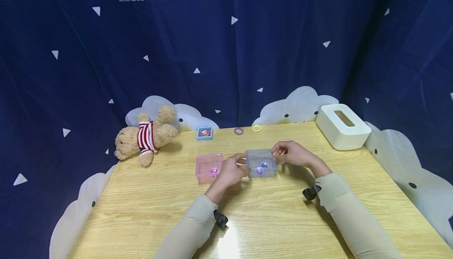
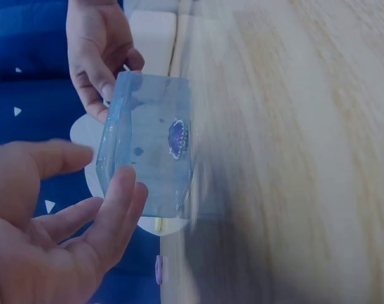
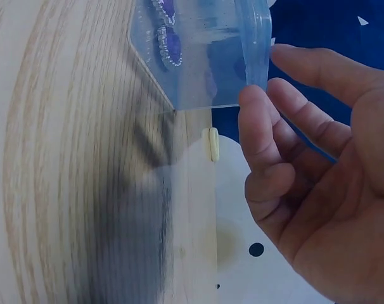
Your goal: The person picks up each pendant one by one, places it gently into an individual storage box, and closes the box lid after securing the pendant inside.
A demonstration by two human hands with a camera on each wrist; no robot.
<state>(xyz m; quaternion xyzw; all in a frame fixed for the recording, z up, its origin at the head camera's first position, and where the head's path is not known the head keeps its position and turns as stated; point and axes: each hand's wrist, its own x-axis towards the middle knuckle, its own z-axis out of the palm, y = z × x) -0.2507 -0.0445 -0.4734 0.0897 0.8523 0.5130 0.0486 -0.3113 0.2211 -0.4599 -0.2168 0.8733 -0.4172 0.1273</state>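
A clear blue plastic box point(image 1: 255, 156) stands on the table between both hands. Purple heart-like ornaments point(image 1: 264, 166) edged with small pale beads show inside it, one seen closely as a purple ornament point(image 2: 177, 138) in the left wrist view. My right hand point(image 1: 291, 153) pinches the far right corner of the box's rim with its fingertips. On the other side, my left hand point(image 1: 231, 170) is spread with relaxed fingers, its fingertips right at the box's left side. A clear pink box point(image 1: 203, 177) sits left of that hand, partly hidden by it, with a pink ornament point(image 1: 214, 171) inside.
Along the back lie a small blue square box point(image 1: 205, 133) with red contents, a purple ring point(image 1: 238, 131) and a yellow ring point(image 1: 256, 128). A teddy bear point(image 1: 146, 137) in a striped shirt lies back left. A white tissue box point(image 1: 343, 127) stands back right.
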